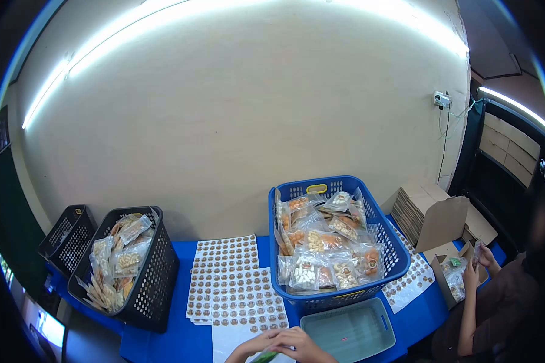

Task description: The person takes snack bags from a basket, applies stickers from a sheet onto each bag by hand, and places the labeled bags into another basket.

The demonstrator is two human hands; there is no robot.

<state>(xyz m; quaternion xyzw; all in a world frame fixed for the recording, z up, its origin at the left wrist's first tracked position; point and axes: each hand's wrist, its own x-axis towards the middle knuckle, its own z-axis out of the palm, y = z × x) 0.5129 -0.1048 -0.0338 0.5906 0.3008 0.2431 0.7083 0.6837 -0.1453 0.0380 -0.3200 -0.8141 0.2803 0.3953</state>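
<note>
Packet (264,357), clear with green showing, sat right at the bottom edge, gripped between left hand (253,345) and right hand (301,345)! Fingers bent, backs upward, both hands met over it, wrists spread apart, beside the sticker sheets (248,302) and grey-green tray (351,331).

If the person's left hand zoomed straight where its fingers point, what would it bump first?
Probably the right hand, just ahead of the left hand, though the depth between them is hard to judge.
</note>
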